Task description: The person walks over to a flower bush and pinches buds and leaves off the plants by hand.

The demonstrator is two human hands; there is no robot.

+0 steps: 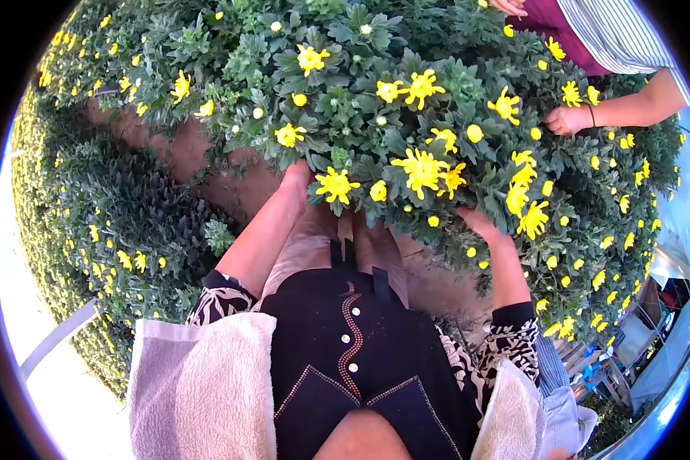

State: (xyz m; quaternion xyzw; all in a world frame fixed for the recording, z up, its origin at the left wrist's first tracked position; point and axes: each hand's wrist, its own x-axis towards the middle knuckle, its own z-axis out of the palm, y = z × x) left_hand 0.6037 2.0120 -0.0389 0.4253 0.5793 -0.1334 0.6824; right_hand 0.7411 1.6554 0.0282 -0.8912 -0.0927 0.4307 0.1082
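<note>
Yellow chrysanthemum flowers [422, 170] stand open on dense green plants in front of my body. My left hand [299, 175] reaches into the leaves beside a yellow bloom [336, 185]; its fingers are hidden by foliage. On the other side, my right hand [475, 220] goes in under the leaves below the large flowers, and its fingertips are covered too. What either hand holds, if anything, does not show.
At the upper right, a co-worker's hand [567, 120] with a dark wristband touches the plants, near a striped sleeve [621, 34]. Bare soil [184, 157] shows between rows at left. A towel [199, 383] hangs over my front.
</note>
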